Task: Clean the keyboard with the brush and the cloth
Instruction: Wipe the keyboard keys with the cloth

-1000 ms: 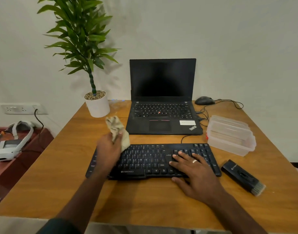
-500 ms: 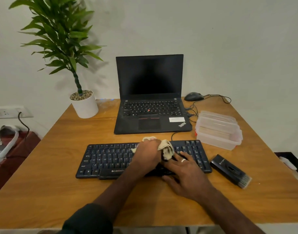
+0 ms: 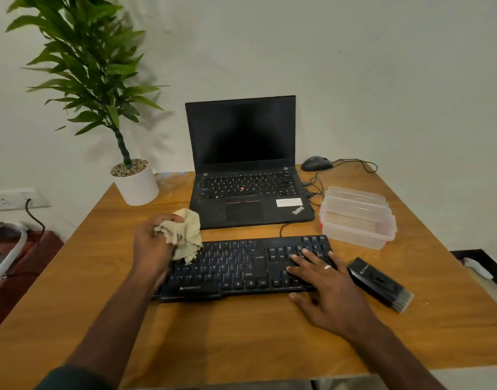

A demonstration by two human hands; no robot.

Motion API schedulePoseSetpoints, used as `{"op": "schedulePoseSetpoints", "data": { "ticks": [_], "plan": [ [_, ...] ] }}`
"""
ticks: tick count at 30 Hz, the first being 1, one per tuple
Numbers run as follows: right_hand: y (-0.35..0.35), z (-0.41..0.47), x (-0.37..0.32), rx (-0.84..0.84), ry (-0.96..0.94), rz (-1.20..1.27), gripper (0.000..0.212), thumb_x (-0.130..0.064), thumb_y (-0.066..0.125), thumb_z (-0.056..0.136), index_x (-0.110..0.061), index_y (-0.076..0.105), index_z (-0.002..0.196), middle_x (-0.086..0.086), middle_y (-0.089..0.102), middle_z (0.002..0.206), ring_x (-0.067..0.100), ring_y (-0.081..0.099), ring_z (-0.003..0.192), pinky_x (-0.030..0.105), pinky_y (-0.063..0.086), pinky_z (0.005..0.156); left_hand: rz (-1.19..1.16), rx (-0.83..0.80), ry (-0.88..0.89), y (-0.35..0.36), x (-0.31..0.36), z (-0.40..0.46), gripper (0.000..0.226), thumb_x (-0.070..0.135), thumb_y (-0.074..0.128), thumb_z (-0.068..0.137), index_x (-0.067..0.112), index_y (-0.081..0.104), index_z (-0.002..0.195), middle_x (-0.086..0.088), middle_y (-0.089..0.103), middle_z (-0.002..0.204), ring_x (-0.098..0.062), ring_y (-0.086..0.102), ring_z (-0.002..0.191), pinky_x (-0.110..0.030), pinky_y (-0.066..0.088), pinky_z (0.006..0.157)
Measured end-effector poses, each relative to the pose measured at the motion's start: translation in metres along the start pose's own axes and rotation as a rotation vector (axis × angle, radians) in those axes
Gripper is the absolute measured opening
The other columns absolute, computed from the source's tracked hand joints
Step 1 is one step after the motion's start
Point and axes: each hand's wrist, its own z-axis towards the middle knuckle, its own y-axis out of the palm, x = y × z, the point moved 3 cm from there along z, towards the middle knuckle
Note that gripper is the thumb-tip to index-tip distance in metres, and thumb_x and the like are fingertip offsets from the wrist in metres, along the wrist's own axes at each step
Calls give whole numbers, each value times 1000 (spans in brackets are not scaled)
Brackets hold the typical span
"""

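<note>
A black keyboard [image 3: 241, 266] lies across the middle of the wooden desk [image 3: 241, 333]. My left hand [image 3: 151, 249] is at the keyboard's left end, closed around a crumpled beige cloth [image 3: 186, 235] that hangs onto the upper left keys. My right hand [image 3: 326, 285] rests flat with fingers spread on the right part of the keyboard and holds nothing. A black brush [image 3: 381, 284] with grey bristles lies on the desk just right of the keyboard, untouched.
An open black laptop [image 3: 241, 170] stands behind the keyboard. A potted plant [image 3: 136, 181] is at the back left, a mouse [image 3: 316, 163] with cables at the back right, and stacked clear plastic boxes [image 3: 357, 218] at the right.
My left hand swept the cloth from the keyboard's left end to its middle and back to the left end. My right hand stayed on the right keys.
</note>
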Motion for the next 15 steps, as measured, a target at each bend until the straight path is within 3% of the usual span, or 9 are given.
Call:
{"op": "schedulePoseSetpoints", "data": {
  "ticks": [2, 4, 6, 7, 9, 10, 11, 13, 15],
  "plan": [
    [1, 0, 0, 11, -6, 5, 51, -60, 55, 89, -37, 59, 134, -13, 51, 148, 12, 37, 145, 63, 27, 116, 164, -125, 128, 14, 4, -11, 43, -22, 46, 83, 11, 74, 86, -9, 70, 107, -22, 64, 94, -19, 52, 57],
    [1, -2, 2, 20, -8, 3, 50, -58, 56, 89, -37, 60, 134, -13, 51, 147, 11, 37, 145, 62, 27, 117, 492, -367, 290, 36, -1, -26, 45, -17, 49, 82, 17, 76, 94, -8, 60, 135, -20, 57, 114, -14, 49, 76],
    [1, -4, 3, 20, -15, 3, 49, -57, 56, 90, -36, 59, 134, -13, 52, 147, 11, 37, 145, 61, 27, 117, 824, -672, 393, 52, -12, -45, 34, 11, 58, 86, 23, 72, 114, -1, 39, 156, -20, 54, 121, -20, 46, 88],
    [1, -4, 3, 20, -15, 2, 49, -57, 57, 90, -36, 60, 134, -13, 52, 147, 10, 37, 145, 61, 27, 117, 899, -746, 409, 54, -17, -50, 38, 29, 57, 84, 27, 69, 119, 1, 31, 160, -23, 52, 126, -28, 48, 93],
    [2, -3, 2, 24, -11, -7, 48, -56, 57, 90, -36, 60, 134, -13, 53, 147, 10, 37, 145, 61, 27, 117, 890, -741, 379, 53, -18, -53, 41, 47, 56, 84, 31, 69, 119, 0, 31, 160, -25, 46, 135, -46, 46, 103],
    [2, -2, 2, 23, -11, -10, 49, -56, 58, 90, -35, 60, 134, -12, 53, 147, 10, 37, 145, 60, 27, 117, 859, -697, 379, 52, -15, -53, 35, 45, 59, 88, 32, 69, 119, -2, 37, 157, -24, 50, 132, -46, 46, 104],
    [2, -2, 1, 23, -13, -11, 49, -56, 58, 90, -35, 60, 134, -12, 53, 147, 10, 36, 145, 60, 27, 117, 839, -648, 384, 50, -13, -52, 32, 35, 61, 93, 34, 66, 125, -5, 47, 150, -22, 59, 120, -41, 51, 99],
    [2, -2, 2, 28, -22, -10, 48, -56, 57, 90, -35, 60, 133, -12, 53, 147, 10, 36, 145, 61, 28, 117, 783, -551, 413, 48, -7, -45, 61, 11, 62, 94, 42, 43, 144, -8, 66, 118, -12, 65, 82, -25, 59, 72],
    [2, -2, 1, 34, -16, -17, 49, -56, 58, 89, -34, 60, 134, -9, 50, 149, 10, 34, 146, 59, 28, 117, 770, -436, 416, 45, 2, -36, 77, 1, 61, 92, 37, 30, 152, -5, 62, 102, -9, 59, 71, -20, 52, 58]
  ]
}}
